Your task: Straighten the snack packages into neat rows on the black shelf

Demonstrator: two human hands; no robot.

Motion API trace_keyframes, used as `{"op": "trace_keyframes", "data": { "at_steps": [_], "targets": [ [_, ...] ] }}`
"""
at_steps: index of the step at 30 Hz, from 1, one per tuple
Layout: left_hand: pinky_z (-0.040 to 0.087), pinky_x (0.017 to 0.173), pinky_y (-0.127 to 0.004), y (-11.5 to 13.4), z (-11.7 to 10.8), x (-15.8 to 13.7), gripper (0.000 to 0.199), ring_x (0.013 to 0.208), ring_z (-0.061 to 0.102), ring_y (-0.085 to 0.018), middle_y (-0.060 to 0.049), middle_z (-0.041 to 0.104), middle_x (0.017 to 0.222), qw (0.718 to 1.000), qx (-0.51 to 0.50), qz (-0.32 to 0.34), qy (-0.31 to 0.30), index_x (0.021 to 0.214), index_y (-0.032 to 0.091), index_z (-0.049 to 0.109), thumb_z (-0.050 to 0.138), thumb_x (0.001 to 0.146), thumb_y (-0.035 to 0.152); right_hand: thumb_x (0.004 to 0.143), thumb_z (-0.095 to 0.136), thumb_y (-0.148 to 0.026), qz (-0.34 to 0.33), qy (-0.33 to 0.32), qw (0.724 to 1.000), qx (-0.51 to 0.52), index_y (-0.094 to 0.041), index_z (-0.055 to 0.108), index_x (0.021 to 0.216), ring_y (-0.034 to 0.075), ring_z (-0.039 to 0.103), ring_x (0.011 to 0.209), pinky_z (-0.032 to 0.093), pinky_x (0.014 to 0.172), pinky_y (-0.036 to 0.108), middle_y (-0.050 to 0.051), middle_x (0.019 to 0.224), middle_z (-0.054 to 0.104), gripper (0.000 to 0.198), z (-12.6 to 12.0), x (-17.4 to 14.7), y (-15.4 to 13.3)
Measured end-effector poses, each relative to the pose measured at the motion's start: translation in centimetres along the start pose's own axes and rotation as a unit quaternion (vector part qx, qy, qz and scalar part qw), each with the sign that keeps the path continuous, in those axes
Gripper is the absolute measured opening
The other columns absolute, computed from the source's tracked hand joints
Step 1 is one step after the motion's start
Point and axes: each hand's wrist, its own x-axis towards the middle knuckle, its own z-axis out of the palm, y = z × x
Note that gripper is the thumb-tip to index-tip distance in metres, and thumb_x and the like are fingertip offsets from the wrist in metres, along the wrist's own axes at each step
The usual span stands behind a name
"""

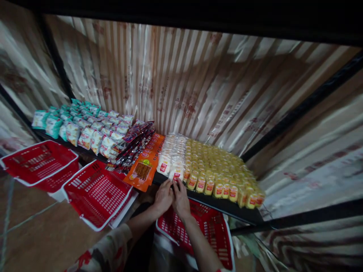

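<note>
My left hand (163, 197) and my right hand (180, 199) are side by side at the front edge of a black shelf (227, 207). Their fingertips touch the front row of white packets with red labels (173, 166). Whether either hand grips a packet cannot be told. To the right of these packets lie many rows of yellow packets (218, 170). To the left lies an orange flat pack (144, 168). Under my hands stands a red plastic basket (215, 234).
Further left on the shelf are dark red sachets (136, 141), white snack bags (96, 136) and teal bags (53, 122). Two more red baskets (98, 192) (38, 162) sit on the brown floor at left. A corrugated metal wall (184, 83) backs the shelf.
</note>
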Motion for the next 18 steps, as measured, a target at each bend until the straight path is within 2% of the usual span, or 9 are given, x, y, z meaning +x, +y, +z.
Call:
{"op": "trace_keyframes", "data": {
  "at_steps": [5, 9, 14, 18],
  "targets": [
    [0.034, 0.108, -0.033, -0.4, -2.1, -0.3, 0.042, 0.124, 0.046, -0.021, -0.014, 0.052, 0.130, 0.999, 0.024, 0.005, 0.037, 0.113, 0.008, 0.060, 0.040, 0.076, 0.002, 0.080, 0.039, -0.009, -0.016, -0.008, 1.000, -0.023, -0.012, 0.045, 0.133, 0.024, 0.028, 0.135, 0.033, 0.107, 0.039, 0.013, 0.147, 0.030, 0.054, 0.5, -0.2, 0.2],
    [0.036, 0.106, -0.033, -1.4, -3.3, -2.5, 0.041, 0.122, 0.048, -0.021, -0.015, 0.052, 0.129, 0.999, 0.023, 0.009, 0.023, 0.110, 0.009, 0.061, 0.041, 0.075, 0.001, 0.081, 0.037, -0.011, -0.013, -0.023, 0.999, -0.038, -0.002, 0.048, 0.129, 0.026, 0.027, 0.136, 0.033, 0.107, 0.040, 0.018, 0.146, 0.029, 0.050, 0.5, 0.0, -0.6],
    [0.036, 0.106, -0.030, -3.4, -5.8, -5.5, 0.040, 0.122, 0.048, -0.020, -0.013, 0.051, 0.131, 1.000, 0.009, 0.008, -0.005, 0.107, 0.011, 0.062, 0.041, 0.074, 0.000, 0.080, 0.037, -0.010, -0.009, 0.039, 0.999, -0.023, -0.006, 0.052, 0.125, 0.025, 0.025, 0.137, 0.033, 0.108, 0.043, 0.016, 0.145, 0.033, 0.047, 0.5, 0.2, -3.2],
    [0.037, 0.104, -0.030, -5.0, -9.1, -6.5, 0.040, 0.119, 0.050, -0.019, -0.012, 0.051, 0.129, 1.000, 0.008, 0.004, -0.008, 0.106, 0.012, 0.062, 0.042, 0.074, 0.000, 0.082, 0.037, -0.015, 0.018, 0.082, 0.996, 0.008, -0.011, 0.059, 0.118, 0.025, 0.036, 0.131, 0.038, 0.104, 0.042, 0.014, 0.141, 0.039, 0.042, 1.1, -1.4, -6.4]
  ]
}}
